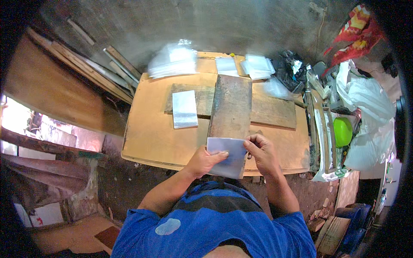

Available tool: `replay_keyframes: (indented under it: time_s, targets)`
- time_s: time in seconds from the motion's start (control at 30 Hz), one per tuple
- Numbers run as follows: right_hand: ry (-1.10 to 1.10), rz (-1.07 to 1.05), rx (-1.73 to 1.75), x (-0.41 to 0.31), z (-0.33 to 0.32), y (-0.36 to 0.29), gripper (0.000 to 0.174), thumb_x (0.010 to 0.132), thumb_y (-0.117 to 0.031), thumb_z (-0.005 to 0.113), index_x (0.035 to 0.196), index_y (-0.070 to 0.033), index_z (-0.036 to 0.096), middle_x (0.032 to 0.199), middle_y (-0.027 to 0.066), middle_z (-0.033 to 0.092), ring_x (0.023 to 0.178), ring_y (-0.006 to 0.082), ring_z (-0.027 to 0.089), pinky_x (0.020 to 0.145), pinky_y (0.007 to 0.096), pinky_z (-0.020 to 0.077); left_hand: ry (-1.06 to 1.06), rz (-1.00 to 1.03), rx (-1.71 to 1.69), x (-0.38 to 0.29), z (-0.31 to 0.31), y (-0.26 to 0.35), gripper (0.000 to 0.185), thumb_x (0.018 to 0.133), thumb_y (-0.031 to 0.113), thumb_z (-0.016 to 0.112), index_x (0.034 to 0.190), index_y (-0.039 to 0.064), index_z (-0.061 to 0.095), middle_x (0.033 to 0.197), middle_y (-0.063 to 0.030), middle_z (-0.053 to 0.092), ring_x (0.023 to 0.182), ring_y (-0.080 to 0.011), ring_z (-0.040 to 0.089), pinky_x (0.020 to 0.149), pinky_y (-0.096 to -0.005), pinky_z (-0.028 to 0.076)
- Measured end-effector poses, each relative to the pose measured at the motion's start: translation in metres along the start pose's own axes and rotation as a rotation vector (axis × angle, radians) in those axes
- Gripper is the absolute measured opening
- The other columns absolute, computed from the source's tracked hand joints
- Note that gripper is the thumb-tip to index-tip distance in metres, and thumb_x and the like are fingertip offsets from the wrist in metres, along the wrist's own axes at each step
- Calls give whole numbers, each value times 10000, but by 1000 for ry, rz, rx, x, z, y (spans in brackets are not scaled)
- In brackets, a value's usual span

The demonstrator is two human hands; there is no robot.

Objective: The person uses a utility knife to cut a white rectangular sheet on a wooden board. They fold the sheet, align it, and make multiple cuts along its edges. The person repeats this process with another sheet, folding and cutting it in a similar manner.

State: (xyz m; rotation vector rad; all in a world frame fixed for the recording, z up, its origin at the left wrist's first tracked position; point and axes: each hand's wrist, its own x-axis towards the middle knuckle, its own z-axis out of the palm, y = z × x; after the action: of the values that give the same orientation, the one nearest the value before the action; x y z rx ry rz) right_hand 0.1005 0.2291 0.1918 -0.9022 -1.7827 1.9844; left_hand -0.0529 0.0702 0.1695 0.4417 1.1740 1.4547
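A stack of clear plastic sleeves [230,166] is held flat over the table's near edge. My left hand [203,161] grips its left side, thumb on top and fingers underneath. At the upper right corner, my right hand [263,153] pinches the edge between thumb and fingertips. Beneath the sleeves, a worn wooden board [230,106] runs away from me, lying across a second wooden board [274,111] set crosswise. Another clear plastic sleeve or small stack [185,111] rests left of the crossing, partly on the crosswise board and partly on the tabletop.
Along the far side of the orange-brown table [151,132] lie a large plastic stack [174,63], a smaller one [226,66] and a third [258,67]. A black plastic bag [292,72], white sacks [364,87] and a green container [342,132] crowd the right. Timber planks [87,71] lean at left.
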Motion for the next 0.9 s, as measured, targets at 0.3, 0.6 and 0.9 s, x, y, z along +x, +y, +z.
replay_keyframes:
  time_s: [0.3, 0.6, 0.9]
  targets:
    - [29, 27, -135, 12, -17, 9, 165, 925, -169, 686, 957, -7, 674, 818, 9, 637, 724, 74, 545, 627, 231, 428, -37, -15, 17, 23, -3, -12, 269, 934, 160, 684, 1159, 13, 665, 1053, -36, 697, 923, -127, 639, 836, -309, 526]
    - [131, 61, -237, 88, -34, 61, 163, 903, -160, 696, 862, -5, 669, 737, -15, 574, 675, 80, 485, 605, 249, 385, 89, -135, 128, 94, -43, -49, 354, 910, 207, 711, 1193, 12, 624, 1035, -55, 693, 905, -152, 639, 818, -329, 515]
    - [262, 127, -479, 163, -40, 106, 258, 858, -238, 688, 875, 19, 707, 756, 152, 683, 707, 228, 640, 680, 374, 490, 483, 85, 553, 107, -67, -76, 525, 867, 206, 716, 1303, -14, 524, 938, -98, 690, 775, -191, 650, 705, -316, 508]
